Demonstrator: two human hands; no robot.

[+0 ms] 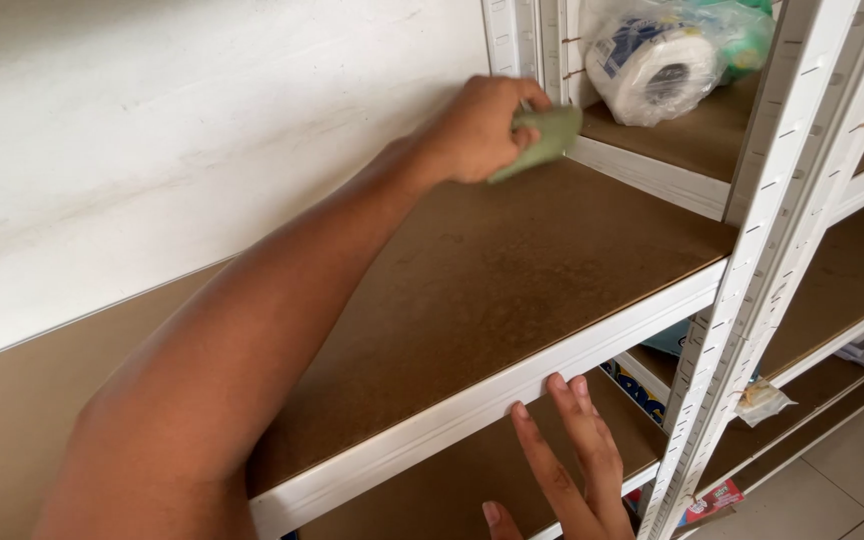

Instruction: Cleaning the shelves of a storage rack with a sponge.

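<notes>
The left hand (482,125) has its fingers clamped on a pale green cloth (544,140) at the back corner of the brown shelf board (512,260). The right hand (572,470), fingers spread apart, touches the shelf's white front rail (432,420) with its fingertips.

Brown fibreboard shelf (512,270) in white metal racking, a wrapped paper roll (652,65), possibly tissue, on the neighbouring board (697,135).
</notes>
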